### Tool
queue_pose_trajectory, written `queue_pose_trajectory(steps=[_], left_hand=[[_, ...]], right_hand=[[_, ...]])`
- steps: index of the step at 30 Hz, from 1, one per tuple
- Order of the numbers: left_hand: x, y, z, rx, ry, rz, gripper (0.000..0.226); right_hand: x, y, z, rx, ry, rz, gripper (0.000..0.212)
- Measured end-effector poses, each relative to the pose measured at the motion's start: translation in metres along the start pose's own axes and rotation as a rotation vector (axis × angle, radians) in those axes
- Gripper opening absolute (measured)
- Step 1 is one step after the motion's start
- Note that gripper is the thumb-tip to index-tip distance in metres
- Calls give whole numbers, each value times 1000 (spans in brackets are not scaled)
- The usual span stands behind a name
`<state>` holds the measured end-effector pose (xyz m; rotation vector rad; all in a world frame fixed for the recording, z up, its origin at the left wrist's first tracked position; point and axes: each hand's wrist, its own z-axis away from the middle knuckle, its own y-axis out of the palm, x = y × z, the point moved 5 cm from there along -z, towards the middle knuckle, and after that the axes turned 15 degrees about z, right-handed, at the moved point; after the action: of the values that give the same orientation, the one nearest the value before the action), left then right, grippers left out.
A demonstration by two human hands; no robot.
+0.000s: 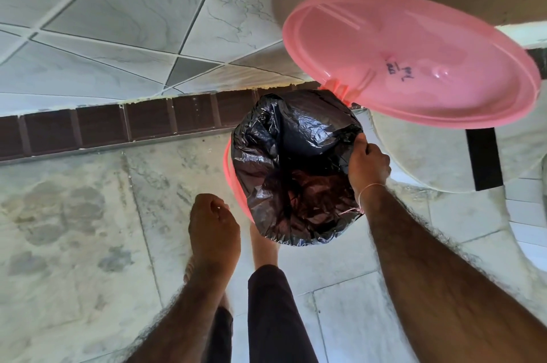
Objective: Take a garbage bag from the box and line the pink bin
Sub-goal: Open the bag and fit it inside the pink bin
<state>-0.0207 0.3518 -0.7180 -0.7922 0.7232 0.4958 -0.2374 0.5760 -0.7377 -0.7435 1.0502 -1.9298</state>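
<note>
A black garbage bag [293,167] is spread over the mouth of the pink bin [229,173], whose rim shows only along the left side. The bin's round pink lid [411,64] stands raised at the upper right. My right hand [367,164] grips the bag's edge at the bin's right rim, fingers curled over the plastic. My left hand [214,229] hovers just left of the bin with its fingers curled and nothing in it. No box is in view.
The bin stands on a stained tile floor beside a dark brick border strip [118,126]. A white curved fixture with a black strap [485,155] sits at the right. My bare foot [263,247] and dark trouser legs are just below the bin.
</note>
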Motion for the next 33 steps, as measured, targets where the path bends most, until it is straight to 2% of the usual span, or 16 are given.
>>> queue_pose_trajectory(steps=[1,4,8,13,16,19,20,22,24,27,29,31,33], left_hand=[[-4,2,2,-3,-24,33,6],[-16,19,4,20,-68,-51,30],[-13,30,-8,15,-81,-117,16],[29,6,-23,-37,-294,82,28],[30,2,-21,-12,-308,136,25],[15,8,-17,-82,-319,209,3],[10,10,-17,-88,-284,167,8],[3,16,-14,-19,-186,36,19],[4,21,-13,57,-182,-24,27],[11,31,-10,214,-218,28,30],[8,36,-7,310,-243,118,21],[12,30,-8,240,-304,212,29],[22,15,-11,-11,-316,277,34]], right_hand=[[0,1,1,1,0,5,58],[0,4,4,-3,-13,12,56],[-1,4,4,3,-15,-18,57],[-4,2,1,-6,-39,-126,52],[-8,3,2,-2,-47,-180,45],[-11,5,3,5,-66,-175,43],[-13,6,2,7,-70,-177,42],[-16,7,3,-1,-74,-185,39],[-21,7,4,-22,-77,-198,34],[-27,6,7,-26,-58,-252,35],[-30,4,4,-5,-53,-289,39],[-31,5,-2,51,-75,-302,40],[-30,5,-5,83,-106,-290,39]])
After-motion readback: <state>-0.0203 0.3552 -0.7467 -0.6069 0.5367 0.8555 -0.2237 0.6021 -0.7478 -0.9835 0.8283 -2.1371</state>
